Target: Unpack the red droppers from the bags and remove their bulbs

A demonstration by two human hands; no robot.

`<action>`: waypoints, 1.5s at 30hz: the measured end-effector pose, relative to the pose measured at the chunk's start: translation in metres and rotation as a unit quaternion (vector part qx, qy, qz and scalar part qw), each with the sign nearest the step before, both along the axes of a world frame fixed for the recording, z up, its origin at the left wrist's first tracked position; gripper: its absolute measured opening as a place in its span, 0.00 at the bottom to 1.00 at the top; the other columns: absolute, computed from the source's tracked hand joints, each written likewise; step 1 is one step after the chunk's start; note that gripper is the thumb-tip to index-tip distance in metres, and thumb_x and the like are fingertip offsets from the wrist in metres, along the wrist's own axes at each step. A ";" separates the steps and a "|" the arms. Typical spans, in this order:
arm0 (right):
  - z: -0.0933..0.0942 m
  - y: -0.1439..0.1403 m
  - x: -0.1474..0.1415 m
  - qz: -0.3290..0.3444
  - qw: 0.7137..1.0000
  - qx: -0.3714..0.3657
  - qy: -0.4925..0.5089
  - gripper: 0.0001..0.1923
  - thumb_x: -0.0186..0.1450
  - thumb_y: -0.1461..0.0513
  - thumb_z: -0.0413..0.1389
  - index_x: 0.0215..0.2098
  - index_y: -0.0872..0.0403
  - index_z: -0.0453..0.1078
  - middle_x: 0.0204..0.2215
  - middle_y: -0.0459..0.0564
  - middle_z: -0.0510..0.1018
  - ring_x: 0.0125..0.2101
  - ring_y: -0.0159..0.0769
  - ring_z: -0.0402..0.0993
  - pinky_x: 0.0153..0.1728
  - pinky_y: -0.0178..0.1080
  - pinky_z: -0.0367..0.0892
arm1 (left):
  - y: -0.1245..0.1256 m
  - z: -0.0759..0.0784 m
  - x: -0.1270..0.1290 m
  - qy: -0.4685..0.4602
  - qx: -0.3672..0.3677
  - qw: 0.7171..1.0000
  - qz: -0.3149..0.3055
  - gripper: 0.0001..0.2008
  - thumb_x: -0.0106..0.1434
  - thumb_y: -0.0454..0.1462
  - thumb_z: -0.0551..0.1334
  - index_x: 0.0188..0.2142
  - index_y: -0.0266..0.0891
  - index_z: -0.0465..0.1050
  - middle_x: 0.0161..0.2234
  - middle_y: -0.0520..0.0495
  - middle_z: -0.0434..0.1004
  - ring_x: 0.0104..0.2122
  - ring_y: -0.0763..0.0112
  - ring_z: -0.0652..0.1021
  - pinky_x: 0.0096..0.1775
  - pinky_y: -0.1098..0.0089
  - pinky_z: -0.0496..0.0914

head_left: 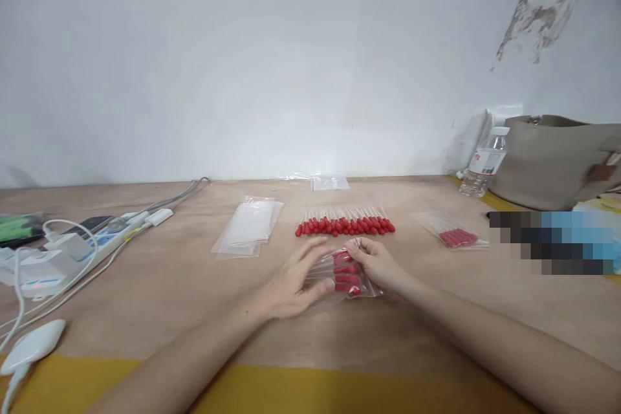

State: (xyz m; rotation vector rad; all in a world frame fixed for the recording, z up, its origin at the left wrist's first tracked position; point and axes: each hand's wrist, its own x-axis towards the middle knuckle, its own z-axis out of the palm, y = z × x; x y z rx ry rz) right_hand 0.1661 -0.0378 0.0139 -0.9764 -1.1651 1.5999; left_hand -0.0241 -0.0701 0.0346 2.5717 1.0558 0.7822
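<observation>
The water bottle label's red print is unreadable.
</observation>
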 end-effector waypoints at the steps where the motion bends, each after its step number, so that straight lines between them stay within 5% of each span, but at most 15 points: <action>1: -0.004 0.001 -0.003 0.008 1.000 -0.004 0.005 0.19 0.49 0.50 0.60 0.27 0.55 0.61 0.20 0.42 0.71 0.19 0.29 0.69 0.22 0.35 0.67 | 0.000 -0.004 0.002 0.012 -0.013 1.000 -0.017 0.26 0.60 0.43 0.55 0.57 0.43 0.52 0.58 0.44 0.51 0.56 0.61 0.58 0.55 0.60 0.56; 10: 0.002 0.008 0.031 0.142 0.984 -0.091 -0.065 0.15 0.47 0.67 0.61 0.34 0.59 0.68 0.26 0.49 0.77 0.26 0.33 0.74 0.29 0.36 0.70 | 0.013 -0.022 -0.004 0.035 -0.047 0.997 -0.045 0.27 0.59 0.41 0.57 0.57 0.44 0.53 0.56 0.44 0.56 0.55 0.62 0.60 0.54 0.59 0.58; 16: -0.004 0.006 0.032 0.088 0.987 -0.116 -0.072 0.17 0.45 0.70 0.61 0.33 0.59 0.65 0.20 0.46 0.75 0.19 0.29 0.72 0.23 0.33 0.70 | 0.012 -0.010 0.003 -0.004 -0.059 0.998 -0.035 0.19 0.61 0.40 0.55 0.52 0.42 0.61 0.52 0.44 0.63 0.52 0.66 0.65 0.52 0.63 0.62; 21: -0.007 0.005 0.021 0.066 0.991 -0.108 -0.051 0.24 0.40 0.69 0.65 0.31 0.56 0.59 0.15 0.43 0.73 0.16 0.29 0.69 0.19 0.33 0.68 | 0.027 -0.005 0.016 0.019 0.012 0.998 -0.061 0.15 0.64 0.34 0.50 0.49 0.40 0.66 0.50 0.43 0.64 0.50 0.68 0.67 0.51 0.66 0.63; 29: -0.008 0.003 0.019 0.097 0.993 -0.058 -0.041 0.26 0.37 0.64 0.67 0.30 0.57 0.60 0.12 0.40 0.71 0.12 0.26 0.65 0.16 0.31 0.64 | 0.049 -0.010 0.030 0.079 0.146 0.968 -0.190 0.12 0.64 0.37 0.52 0.44 0.38 0.69 0.48 0.45 0.68 0.49 0.70 0.68 0.50 0.68 0.63; 35: -0.007 0.004 0.020 0.106 0.992 -0.071 -0.022 0.24 0.40 0.66 0.65 0.32 0.57 0.61 0.14 0.39 0.71 0.15 0.26 0.66 0.19 0.31 0.65 | 0.051 -0.014 0.030 0.099 0.196 0.959 -0.178 0.12 0.66 0.35 0.48 0.39 0.34 0.69 0.37 0.44 0.74 0.42 0.71 0.72 0.43 0.71 0.67; 45: -0.004 0.008 0.022 0.139 0.983 -0.112 -0.037 0.06 0.48 0.68 0.58 0.26 0.59 0.67 0.17 0.42 0.70 0.16 0.23 0.64 0.20 0.29 0.65 | 0.051 -0.015 0.027 0.155 0.212 0.956 -0.133 0.11 0.66 0.33 0.46 0.37 0.35 0.67 0.40 0.44 0.69 0.42 0.70 0.69 0.43 0.69 0.66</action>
